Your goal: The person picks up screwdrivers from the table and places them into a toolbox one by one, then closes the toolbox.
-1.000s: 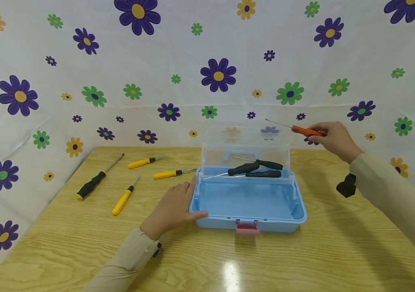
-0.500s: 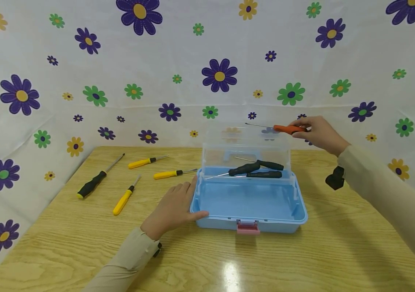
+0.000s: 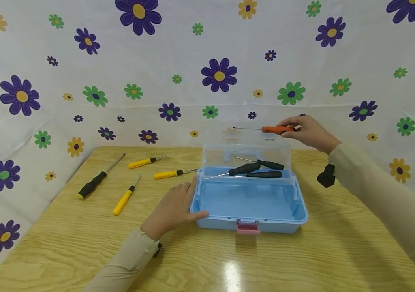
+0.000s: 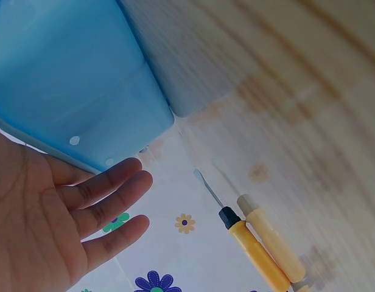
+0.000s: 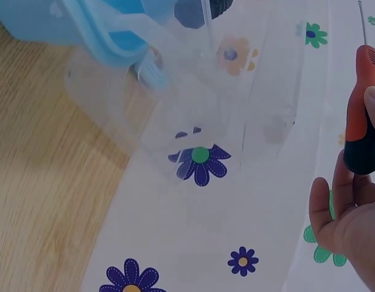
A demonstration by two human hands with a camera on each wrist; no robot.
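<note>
In the head view, my right hand [image 3: 311, 132] holds a screwdriver [image 3: 277, 129] by its orange and black handle, raised over the toolbox's upright clear lid [image 3: 211, 154]. Its thin shaft points left; in the right wrist view the thumb presses the handle [image 5: 361, 103]. My left hand [image 3: 172, 207] rests against the left side of the light blue toolbox [image 3: 247, 225], thumb over the front rim. From the left wrist, the fingers [image 4: 108, 182] look loosely extended beside the blue wall. Several black-handled screwdrivers, one of them a middle one [image 3: 244, 168], lie at the back of the toolbox.
Left of the toolbox lie three yellow-handled screwdrivers [image 3: 140, 163] and a larger black one [image 3: 92, 185] with a yellow-green end. A pink latch [image 3: 248, 229] hangs at the toolbox front. Behind the wooden table [image 3: 83, 251] is a flowered cloth [image 3: 178, 48].
My right hand has moved left with the orange screwdriver, from beside the lid to above it; the shaft has turned nearly level. My left hand and the toolbox have stayed in place.
</note>
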